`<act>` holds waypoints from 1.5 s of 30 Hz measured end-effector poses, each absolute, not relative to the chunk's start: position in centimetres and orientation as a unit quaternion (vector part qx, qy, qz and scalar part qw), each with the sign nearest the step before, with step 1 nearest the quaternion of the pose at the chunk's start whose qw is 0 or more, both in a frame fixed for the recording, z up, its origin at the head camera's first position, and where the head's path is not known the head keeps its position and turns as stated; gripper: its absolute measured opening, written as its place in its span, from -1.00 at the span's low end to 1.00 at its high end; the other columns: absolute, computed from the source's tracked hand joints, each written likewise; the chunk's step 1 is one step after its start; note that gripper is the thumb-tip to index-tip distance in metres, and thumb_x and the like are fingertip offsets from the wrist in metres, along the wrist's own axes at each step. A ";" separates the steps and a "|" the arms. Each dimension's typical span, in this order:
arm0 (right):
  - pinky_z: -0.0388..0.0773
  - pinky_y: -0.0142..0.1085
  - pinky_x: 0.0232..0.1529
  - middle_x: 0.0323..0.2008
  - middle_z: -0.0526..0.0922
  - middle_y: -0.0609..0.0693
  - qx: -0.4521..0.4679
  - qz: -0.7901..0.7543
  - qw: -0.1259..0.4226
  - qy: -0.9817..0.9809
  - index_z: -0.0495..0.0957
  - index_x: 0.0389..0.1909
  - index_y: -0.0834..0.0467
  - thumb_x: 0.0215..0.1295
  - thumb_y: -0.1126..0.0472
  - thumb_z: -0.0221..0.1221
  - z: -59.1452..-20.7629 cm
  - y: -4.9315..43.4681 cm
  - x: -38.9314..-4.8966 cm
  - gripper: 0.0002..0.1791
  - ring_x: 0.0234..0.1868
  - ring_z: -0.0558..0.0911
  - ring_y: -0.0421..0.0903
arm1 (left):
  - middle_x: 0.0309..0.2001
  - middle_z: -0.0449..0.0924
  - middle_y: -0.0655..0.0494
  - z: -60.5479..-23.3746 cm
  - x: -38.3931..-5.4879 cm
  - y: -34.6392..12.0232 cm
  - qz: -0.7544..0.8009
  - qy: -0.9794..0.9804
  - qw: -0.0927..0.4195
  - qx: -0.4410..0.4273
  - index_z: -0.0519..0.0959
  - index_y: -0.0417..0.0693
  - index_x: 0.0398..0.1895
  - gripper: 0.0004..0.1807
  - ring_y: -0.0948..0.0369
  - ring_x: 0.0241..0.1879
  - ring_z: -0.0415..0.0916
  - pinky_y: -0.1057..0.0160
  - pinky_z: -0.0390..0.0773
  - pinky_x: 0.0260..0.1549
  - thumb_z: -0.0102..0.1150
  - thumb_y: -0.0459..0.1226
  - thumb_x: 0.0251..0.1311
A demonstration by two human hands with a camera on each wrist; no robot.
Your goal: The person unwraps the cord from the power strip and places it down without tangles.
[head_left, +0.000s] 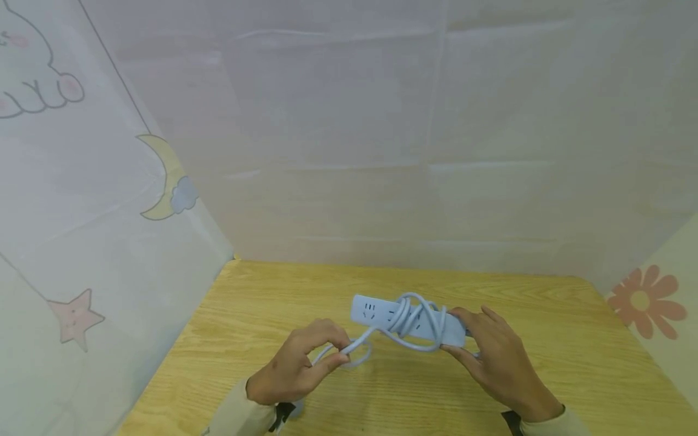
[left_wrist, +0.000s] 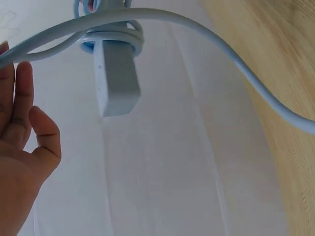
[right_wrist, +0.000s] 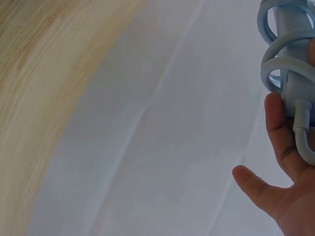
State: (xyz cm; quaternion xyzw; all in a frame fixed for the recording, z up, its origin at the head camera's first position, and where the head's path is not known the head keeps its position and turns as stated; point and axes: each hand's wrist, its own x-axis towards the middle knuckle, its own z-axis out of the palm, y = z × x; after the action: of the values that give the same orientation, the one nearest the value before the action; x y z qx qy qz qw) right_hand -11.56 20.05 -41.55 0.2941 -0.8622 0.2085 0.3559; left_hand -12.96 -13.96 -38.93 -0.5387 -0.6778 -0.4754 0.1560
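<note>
A white power strip [head_left: 371,309] is held above the table, its socket face showing in the head view. Its pale cord [head_left: 406,318] loops loosely round the middle of the strip. With thumb and fingers, my right hand [head_left: 498,357] grips the strip's right end; in the right wrist view the cord leaves the strip [right_wrist: 295,93] at that end. My left hand [head_left: 302,360] pinches a free length of the cord to the left of the strip. That length bows across the left wrist view in front of the strip [left_wrist: 118,78].
Below both hands lies a wood-grain table [head_left: 262,290]. A pale sheet [head_left: 338,151] stands behind it, and printed side sheets with a moon [head_left: 163,175] and a flower [head_left: 646,303] flank it. A pale object [head_left: 297,409], partly hidden, sits by the left wrist.
</note>
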 end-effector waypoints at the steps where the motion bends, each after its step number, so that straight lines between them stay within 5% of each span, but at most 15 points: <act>1: 0.12 -0.19 0.43 -0.17 0.73 0.04 0.295 0.210 0.354 -0.862 0.55 0.10 0.33 0.44 -0.34 -0.11 -41.6 20.1 -11.6 -0.22 -0.26 0.71 0.00 | -0.23 0.63 0.03 -38.9 -13.0 -13.9 -0.480 -0.678 0.162 -0.532 0.56 -0.17 -0.15 -0.93 0.16 -0.21 0.56 0.20 0.58 -0.14 0.18 -0.41 0.35; 5: 0.23 -0.03 0.38 -0.15 0.73 0.01 0.296 0.208 0.345 -0.866 0.56 0.09 0.30 0.42 -0.35 -0.10 -41.8 20.1 -11.5 -0.23 -0.21 0.71 0.02 | -0.25 0.63 0.00 -39.0 -13.2 -13.8 -0.492 -0.683 0.195 -0.503 0.57 -0.18 -0.16 -0.94 0.13 -0.22 0.56 0.18 0.58 -0.15 0.19 -0.40 0.35; 12: -0.05 -0.30 0.46 -0.13 0.72 0.02 0.296 0.208 0.331 -0.871 0.55 0.09 0.28 0.42 -0.36 -0.13 -41.7 20.2 -11.5 -0.23 -0.19 0.71 0.02 | -0.32 0.62 0.02 -38.7 -13.7 -13.7 -0.496 -0.699 0.239 -0.457 0.57 -0.20 -0.19 -0.94 0.16 -0.32 0.54 0.21 0.52 -0.22 0.18 -0.36 0.37; 18: -0.03 -0.28 0.46 -0.14 0.72 -0.01 0.304 0.208 0.321 -0.872 0.53 0.11 0.27 0.42 -0.35 -0.12 -41.6 20.3 -11.4 -0.24 -0.21 0.71 -0.02 | -0.33 0.65 -0.07 -38.6 -14.2 -13.8 -0.507 -0.715 0.270 -0.400 0.57 -0.25 -0.21 -0.84 0.15 -0.32 0.57 0.23 0.55 -0.20 0.25 -0.57 0.19; 27: -0.02 -0.34 0.46 -0.17 0.70 -0.09 0.317 0.213 0.321 -0.867 0.54 0.11 0.25 0.42 -0.34 -0.12 -41.7 20.7 -11.3 -0.26 -0.22 0.69 -0.07 | -0.39 0.68 0.06 -39.0 -15.0 -13.8 -0.504 -0.739 0.299 -0.331 0.61 -0.23 -0.28 -0.79 0.19 -0.39 0.58 0.23 0.43 -0.25 0.25 -0.64 0.11; 45: -0.04 -0.32 0.47 -0.03 0.69 0.03 0.373 0.243 0.305 -0.842 0.50 0.21 0.29 0.44 -0.27 -0.05 -41.9 20.9 -11.3 -0.28 -0.19 0.66 -0.12 | -0.43 0.65 0.05 -39.9 -16.3 -14.1 -0.478 -0.767 0.355 -0.238 0.63 -0.29 -0.31 -0.88 0.21 -0.40 0.55 0.22 0.39 -0.27 0.32 -0.57 0.12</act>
State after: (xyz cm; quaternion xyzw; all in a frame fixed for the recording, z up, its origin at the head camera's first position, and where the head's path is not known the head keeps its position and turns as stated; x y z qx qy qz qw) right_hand -11.25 20.95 -41.89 0.3728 -0.8419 0.2427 0.3055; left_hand -16.34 -14.13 -39.87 -0.2379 -0.7672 -0.4784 0.3550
